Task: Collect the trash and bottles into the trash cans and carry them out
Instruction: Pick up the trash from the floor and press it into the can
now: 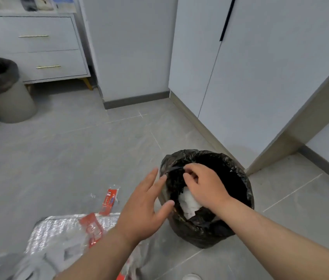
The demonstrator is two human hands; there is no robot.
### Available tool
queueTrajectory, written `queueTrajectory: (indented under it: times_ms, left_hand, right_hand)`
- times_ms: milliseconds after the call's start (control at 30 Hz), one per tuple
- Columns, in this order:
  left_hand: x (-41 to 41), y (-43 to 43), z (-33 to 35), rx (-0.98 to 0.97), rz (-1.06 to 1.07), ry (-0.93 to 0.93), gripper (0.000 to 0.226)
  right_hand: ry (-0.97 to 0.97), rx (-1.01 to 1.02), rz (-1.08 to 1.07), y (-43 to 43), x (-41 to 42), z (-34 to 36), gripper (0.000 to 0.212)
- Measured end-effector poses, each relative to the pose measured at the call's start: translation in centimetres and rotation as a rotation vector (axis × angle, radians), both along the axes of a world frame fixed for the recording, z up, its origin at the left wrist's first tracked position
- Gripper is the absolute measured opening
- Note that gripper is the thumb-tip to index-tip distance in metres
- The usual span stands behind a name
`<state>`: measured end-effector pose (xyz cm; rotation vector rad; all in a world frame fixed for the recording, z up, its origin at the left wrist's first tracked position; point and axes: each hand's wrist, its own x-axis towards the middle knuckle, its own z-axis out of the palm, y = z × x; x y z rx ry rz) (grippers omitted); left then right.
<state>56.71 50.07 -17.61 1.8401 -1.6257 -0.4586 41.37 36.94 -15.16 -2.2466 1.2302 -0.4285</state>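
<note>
A trash can lined with a black bag (238, 178) stands on the floor at the lower right, with white crumpled paper (188, 203) inside. My right hand (204, 186) reaches over its mouth and pinches the bag's left rim between thumb and fingers. My left hand (145, 207) is spread open just left of the can, fingertips touching the bag's outer edge. On the floor to the left lie red wrappers (109, 201), a silver foil bag (62, 231) and blurred clear plastic.
A second grey trash can with a black liner (8, 102) stands at the far left beside a white drawer unit (48, 49). White cabinet doors (260, 77) and a wall corner close in behind the near can. Grey tiled floor lies between the two cans.
</note>
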Motion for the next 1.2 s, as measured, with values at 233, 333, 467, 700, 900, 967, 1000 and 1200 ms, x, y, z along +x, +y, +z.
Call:
queueTrajectory:
  times_ms: [233, 333, 467, 700, 900, 967, 1000, 1200]
  left_hand:
    - [11.1, 13.8, -5.4, 0.274, 0.523, 0.077, 0.069]
    - [14.2, 18.6, -9.1, 0.46, 0.681, 0.094, 0.059]
    - [15.3, 21.2, -12.8, 0.6, 0.825, 0.124, 0.103]
    - [14.3, 18.7, -15.4, 0.707, 0.754, 0.243, 0.124]
    - [14.9, 18.4, -16.4, 0.703, 0.721, 0.274, 0.081]
    - [15.3, 18.9, -16.8, 0.68, 0.718, 0.303, 0.06]
    - [15.5, 19.1, -17.0, 0.67, 0.716, 0.314, 0.054]
    - [15.9, 20.4, -17.3, 0.631, 0.696, 0.329, 0.066]
  right_hand:
    - [-0.173, 0.013, 0.307, 9.6, 9.3, 1.4, 0.016]
    - [0.112, 0.157, 0.517, 12.3, 12.0, -3.2, 0.024]
    - [0.401, 0.016, 0.334, 11.5, 14.1, -8.0, 0.046]
    - [0.297, 0.479, -0.465, 8.2, 14.8, -11.1, 0.057]
    - [-0.259, 0.831, -0.574, 9.4, 15.5, -13.4, 0.024]
    - [-0.098, 0.799, -0.47, 9.5, 16.0, -14.1, 0.02]
    - [0.044, 0.721, -0.39, 9.6, 16.2, -14.7, 0.025]
    - [0.303, 0.816, -0.379, 11.0, 16.6, -18.3, 0.123]
